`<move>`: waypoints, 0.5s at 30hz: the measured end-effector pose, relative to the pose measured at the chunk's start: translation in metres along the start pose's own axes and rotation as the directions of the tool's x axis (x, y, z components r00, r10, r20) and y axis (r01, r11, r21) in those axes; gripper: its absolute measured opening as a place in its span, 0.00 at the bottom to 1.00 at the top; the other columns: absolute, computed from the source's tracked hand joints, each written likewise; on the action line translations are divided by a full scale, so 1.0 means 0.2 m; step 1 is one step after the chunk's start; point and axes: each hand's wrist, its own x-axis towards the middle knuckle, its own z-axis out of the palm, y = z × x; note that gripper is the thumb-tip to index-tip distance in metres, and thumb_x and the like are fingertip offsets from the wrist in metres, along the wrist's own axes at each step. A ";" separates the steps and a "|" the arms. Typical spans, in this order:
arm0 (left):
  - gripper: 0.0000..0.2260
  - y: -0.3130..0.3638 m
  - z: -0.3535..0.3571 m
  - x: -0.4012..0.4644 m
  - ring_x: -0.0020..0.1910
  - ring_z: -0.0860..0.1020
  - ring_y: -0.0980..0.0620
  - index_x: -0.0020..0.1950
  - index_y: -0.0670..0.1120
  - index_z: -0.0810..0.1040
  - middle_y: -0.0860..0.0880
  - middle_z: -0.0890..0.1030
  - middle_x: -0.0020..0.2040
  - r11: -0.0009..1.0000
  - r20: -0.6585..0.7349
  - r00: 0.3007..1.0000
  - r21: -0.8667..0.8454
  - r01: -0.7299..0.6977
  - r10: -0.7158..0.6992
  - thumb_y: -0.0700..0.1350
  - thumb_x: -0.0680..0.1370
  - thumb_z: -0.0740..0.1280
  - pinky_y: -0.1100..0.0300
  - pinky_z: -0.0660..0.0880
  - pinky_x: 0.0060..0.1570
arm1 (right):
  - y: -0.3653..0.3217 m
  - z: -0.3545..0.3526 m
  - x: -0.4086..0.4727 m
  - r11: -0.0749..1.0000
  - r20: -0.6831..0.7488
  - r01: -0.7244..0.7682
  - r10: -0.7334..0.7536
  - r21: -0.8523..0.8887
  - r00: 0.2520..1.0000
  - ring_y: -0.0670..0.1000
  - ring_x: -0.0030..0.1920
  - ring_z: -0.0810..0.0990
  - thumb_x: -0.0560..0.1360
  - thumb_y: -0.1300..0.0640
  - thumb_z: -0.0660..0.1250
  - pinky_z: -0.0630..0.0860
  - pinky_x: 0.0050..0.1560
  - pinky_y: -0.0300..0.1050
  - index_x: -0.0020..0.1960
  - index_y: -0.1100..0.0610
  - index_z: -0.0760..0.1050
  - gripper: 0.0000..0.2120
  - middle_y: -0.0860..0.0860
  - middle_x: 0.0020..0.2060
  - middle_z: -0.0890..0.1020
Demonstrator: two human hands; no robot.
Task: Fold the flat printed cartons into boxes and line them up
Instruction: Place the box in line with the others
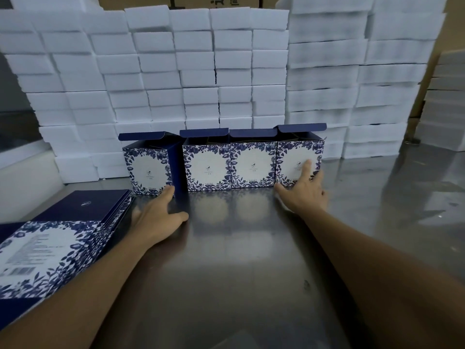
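Steel, dull and reflective, makes up the bench (251,248) seen from the head camera, and four folded boxes stand in a row along its far edge with their navy lid flaps raised. Three of them, the second box (206,167), the third box (253,166) and the rightmost box (297,159), stand side by side and touch one another, blue-and-white floral fronts facing the person. The leftmost box (148,170) stands a little apart from them, turned slightly so that its navy side panel shows in the gap.

The left hand (157,215) lies low on the bench with its fingers straight and spread; the fingertips touch the lower front corner of the leftmost box and the thumb points toward the middle of the bench. The right hand (304,190) is also flat and spread, its fingers laid against the front face of the rightmost box, the thumb stretched along the box's bottom edge. Neither hand grips anything.

At the near left corner of the bench lies a stack of flat cartons (57,238), fanned slightly, printed side up, with a navy panel toward the far end.

Behind the row, white foam blocks (176,71) are piled into a wall along the far edge of the bench, and more stacks rise toward the right.
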 end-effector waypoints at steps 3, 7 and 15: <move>0.35 -0.01 0.01 0.03 0.77 0.58 0.49 0.79 0.61 0.52 0.63 0.53 0.78 0.998 0.016 0.999 0.042 -0.040 0.040 0.60 0.75 0.66 0.43 0.48 0.75 | 0.01 0.00 0.01 0.992 0.072 0.073 -0.066 -0.107 0.995 0.61 0.78 0.58 0.75 0.33 0.60 0.57 0.75 0.60 0.81 0.47 0.47 0.42 0.57 0.81 0.50; 0.34 -0.01 0.03 0.06 0.77 0.58 0.50 0.79 0.61 0.52 0.63 0.52 0.78 0.993 0.036 0.996 0.087 -0.079 0.076 0.61 0.76 0.63 0.41 0.47 0.74 | 0.01 0.00 0.00 0.977 0.106 0.131 -0.114 -0.169 0.988 0.59 0.76 0.64 0.76 0.34 0.58 0.58 0.72 0.60 0.78 0.49 0.55 0.36 0.53 0.78 0.60; 0.31 0.01 0.05 0.08 0.77 0.59 0.52 0.80 0.59 0.52 0.61 0.52 0.79 0.961 0.069 0.985 0.219 -0.171 0.160 0.62 0.79 0.58 0.37 0.44 0.73 | -0.04 0.01 -0.10 0.933 0.170 0.322 -0.295 -0.162 0.940 0.59 0.73 0.69 0.80 0.43 0.56 0.63 0.71 0.59 0.79 0.50 0.56 0.30 0.54 0.76 0.67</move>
